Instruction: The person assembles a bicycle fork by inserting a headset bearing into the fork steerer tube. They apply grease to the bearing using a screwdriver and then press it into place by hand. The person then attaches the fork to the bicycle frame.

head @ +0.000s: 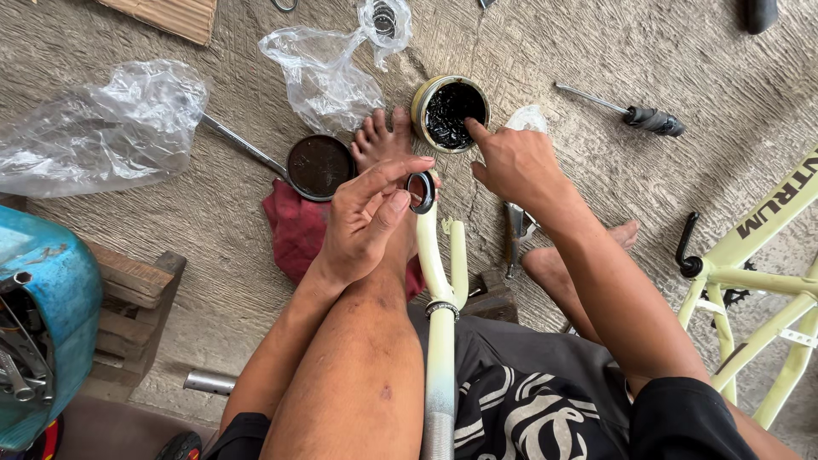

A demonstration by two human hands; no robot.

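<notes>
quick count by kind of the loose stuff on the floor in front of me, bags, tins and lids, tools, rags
plastic bags: 2, a big one and a smaller one
grease tin: 1
tin lid: 1
black-handled tool: 1
pliers: 1
long metal rod: 1
red rag: 1
total: 8

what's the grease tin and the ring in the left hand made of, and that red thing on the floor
Grease tin: seemingly thin metal, dull yellowish rim, glossy black grease inside. Ring in the left hand: probably dark metal, with a faint sheen. Red rag: soft cloth, crumpled and matte.
</notes>
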